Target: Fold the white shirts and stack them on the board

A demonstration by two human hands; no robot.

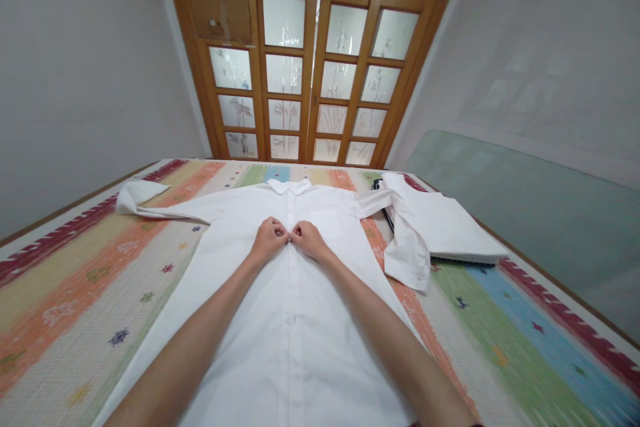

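Note:
A white long-sleeved shirt point(240, 347) lies face up, its collar toward the far end and both sleeves spread outward. On the upper chest, my left hand point(271, 238) and my right hand point(307, 239) meet at the button placket point(290, 293). Each hand pinches the fabric at the front edge, thumbs and forefingers nearly touching. A button may be between the fingertips, but it is too small to make out. Below the hands, the placket runs down the middle of the shirt toward me.
Beneath the shirt is a colourful striped cover point(150, 293). Folded white clothing point(445, 227) is stacked at the right, with the shirt's sleeve lying against it. A pale green panel point(530, 200) leans along the right wall. Wooden glazed doors point(310, 67) stand beyond the far edge.

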